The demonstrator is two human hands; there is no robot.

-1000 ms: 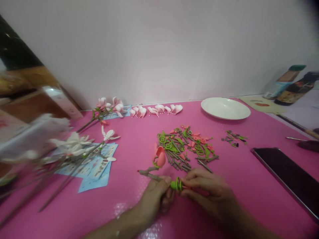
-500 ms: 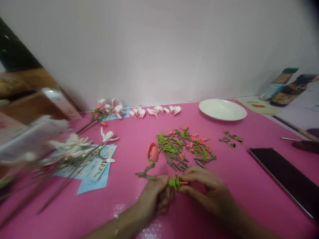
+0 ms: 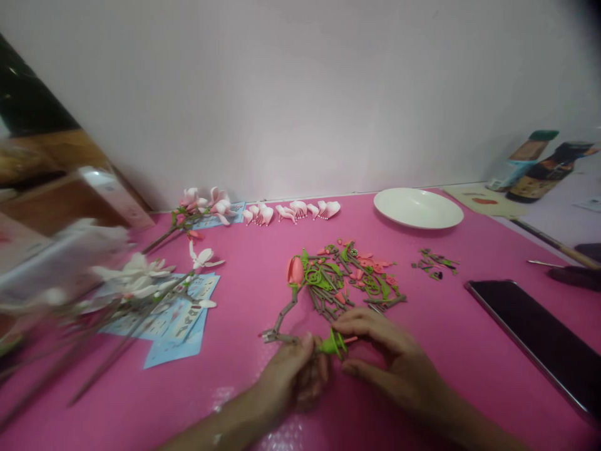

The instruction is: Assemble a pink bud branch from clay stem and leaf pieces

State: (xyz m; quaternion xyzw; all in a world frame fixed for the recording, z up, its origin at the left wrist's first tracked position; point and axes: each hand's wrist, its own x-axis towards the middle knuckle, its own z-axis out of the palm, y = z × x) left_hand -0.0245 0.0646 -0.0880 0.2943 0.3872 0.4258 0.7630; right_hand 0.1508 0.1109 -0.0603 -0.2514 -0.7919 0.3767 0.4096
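Observation:
My left hand [image 3: 293,369] is closed on a brown toy branch [image 3: 284,313], which bends upward to a coral bud [image 3: 295,271]. From the right side of that hand sticks out a green piece [image 3: 332,344] with ring-like parts and a thin coral stem. My right hand [image 3: 389,351] is beside the green piece, thumb and fingers apart around its right end; a light touch by the index finger cannot be ruled out. Behind the hands lies a pile of brown, green and coral parts [image 3: 347,279].
Pink petals [image 3: 298,211] line the wall, near a white plate [image 3: 417,208]. Assembled flowers [image 3: 136,275] lie on blue sheets [image 3: 176,351] at left. A phone [image 3: 539,344], small loose parts [image 3: 436,263] and bottles [image 3: 539,172] are at right.
The branch has turned in my left hand, so its bud moved slightly right and up. The fingers of my right hand have spread from the green piece's coral stem.

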